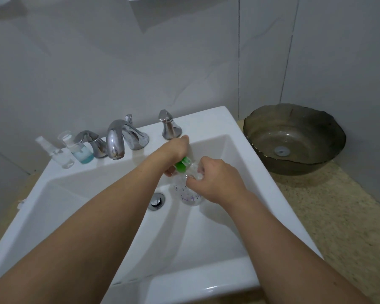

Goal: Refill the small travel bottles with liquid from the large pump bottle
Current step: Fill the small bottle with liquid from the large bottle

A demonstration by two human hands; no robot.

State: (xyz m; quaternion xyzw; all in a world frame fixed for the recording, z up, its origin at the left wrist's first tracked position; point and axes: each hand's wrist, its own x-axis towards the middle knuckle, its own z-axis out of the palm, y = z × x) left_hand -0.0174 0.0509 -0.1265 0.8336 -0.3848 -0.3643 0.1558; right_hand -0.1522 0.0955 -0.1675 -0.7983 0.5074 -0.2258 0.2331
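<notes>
Over the white sink basin point(206, 227) my left hand point(177, 150) grips a small bottle with green liquid point(182, 164), tilted on its side. Its mouth meets a clear bottle point(188, 194) with purple print, which my right hand point(215, 181) holds around the neck and top. The clear bottle hangs upright just right of the drain point(156, 201). On the sink ledge at the left stand a pump bottle with blue liquid point(80, 152) and a clear spray bottle point(57, 155). The bottle mouths are hidden by my fingers.
A chrome faucet point(116, 139) with two handles point(90, 141) point(169, 126) lines the back ledge. A dark glass bowl point(294, 139) sits on the speckled counter point(338, 227) to the right. Grey wall tiles rise behind.
</notes>
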